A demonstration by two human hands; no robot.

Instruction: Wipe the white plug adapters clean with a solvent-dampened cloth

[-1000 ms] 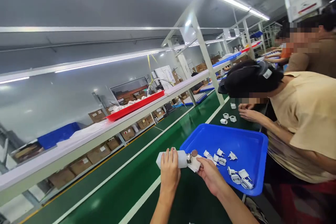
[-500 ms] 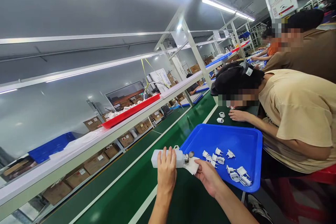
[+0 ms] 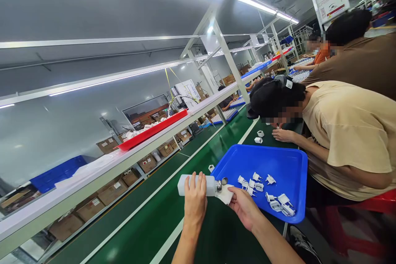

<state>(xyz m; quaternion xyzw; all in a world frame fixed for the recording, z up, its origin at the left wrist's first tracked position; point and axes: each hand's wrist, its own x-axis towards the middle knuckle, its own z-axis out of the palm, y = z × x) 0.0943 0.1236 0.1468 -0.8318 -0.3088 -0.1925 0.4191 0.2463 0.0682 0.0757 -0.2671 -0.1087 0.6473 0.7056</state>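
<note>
My left hand (image 3: 196, 194) is wrapped round a translucent white bottle (image 3: 182, 185), which lies tilted on its side with its metal neck pointing right. The small round metal cap (image 3: 224, 181) at the neck is flipped open. My right hand (image 3: 244, 204) pinches a folded white cloth (image 3: 225, 194) between thumb and fingers, held against the bottle's mouth. Just beyond, a blue tray (image 3: 256, 154) carries several white plug adapters (image 3: 284, 199), some with pins showing. One small white housing (image 3: 211, 168) sits at the tray's left edge.
A co-worker in a beige shirt (image 3: 349, 123) leans over the bench at right, near two white housings (image 3: 258, 140). A green conveyor belt (image 3: 173, 185) runs diagonally. Above it, a shelf holds a red tray (image 3: 154, 131) of white parts. A red stool (image 3: 346, 222) stands lower right.
The bottle and cloth stay together in my hands with hardly any movement. The view has shifted slightly, and the small housing behind the bottle now shows more fully.
</note>
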